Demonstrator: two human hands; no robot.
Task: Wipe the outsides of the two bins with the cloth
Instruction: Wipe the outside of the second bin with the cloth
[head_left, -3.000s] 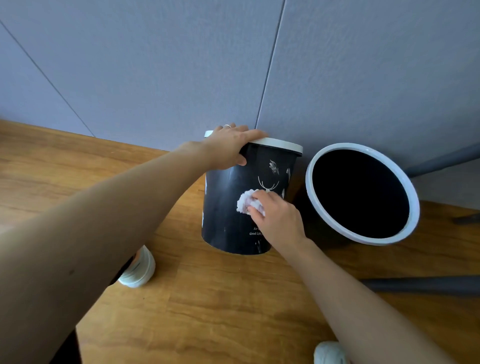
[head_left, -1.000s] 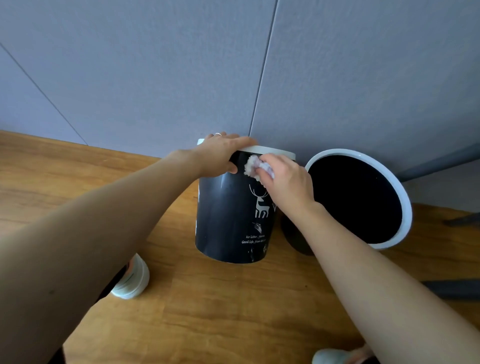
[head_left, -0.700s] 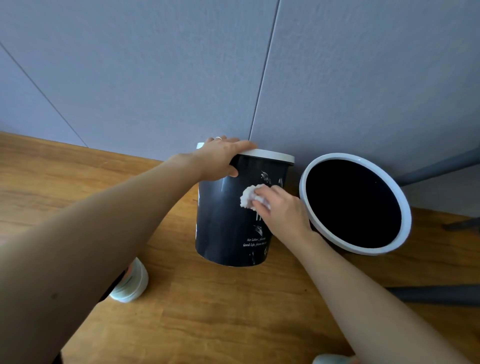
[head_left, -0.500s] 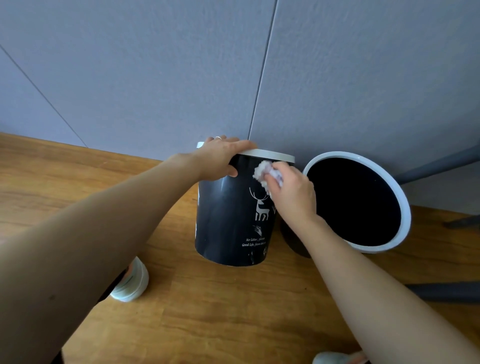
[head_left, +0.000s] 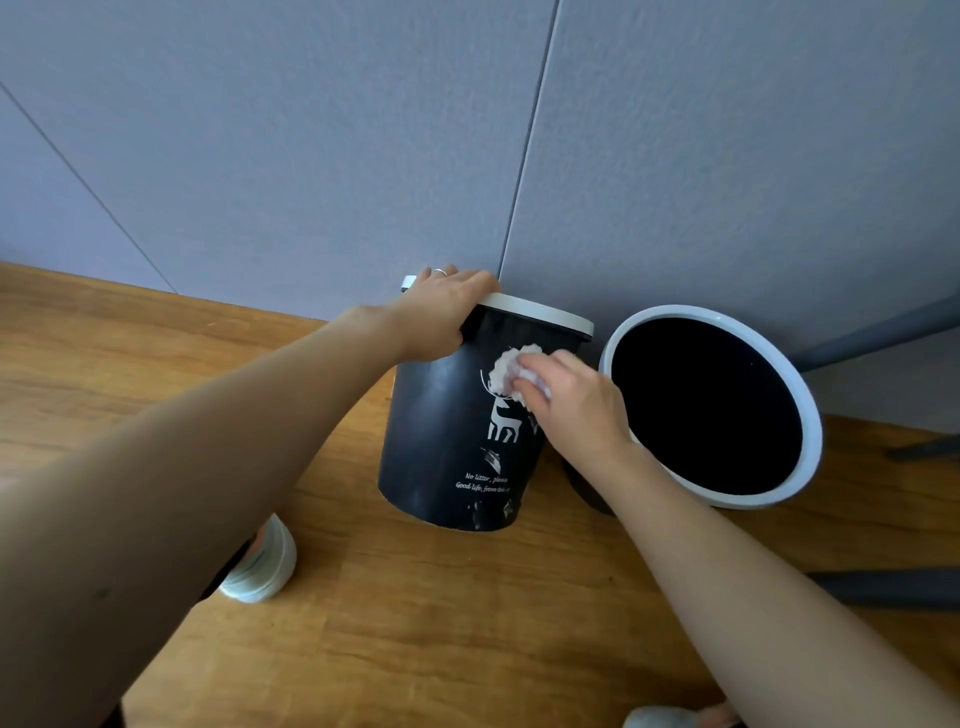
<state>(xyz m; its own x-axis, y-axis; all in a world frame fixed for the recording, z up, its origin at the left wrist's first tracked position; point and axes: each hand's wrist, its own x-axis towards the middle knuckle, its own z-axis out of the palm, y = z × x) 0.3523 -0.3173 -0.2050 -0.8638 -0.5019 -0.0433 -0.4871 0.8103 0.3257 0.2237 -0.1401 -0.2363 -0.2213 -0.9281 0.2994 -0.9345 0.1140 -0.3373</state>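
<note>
The printed black bin (head_left: 447, 431) stands on the wooden floor (head_left: 467, 623) against the grey wall (head_left: 311, 130). The left hand (head_left: 441, 317) grips its white rim from above, fingers curled over the edge. On its side, above the deer print, the right hand (head_left: 576, 405) presses a crumpled white cloth (head_left: 506, 371), fingers bunched around it. Just right of this bin, the second bin (head_left: 727, 499) tilts its open mouth toward the camera.
</note>
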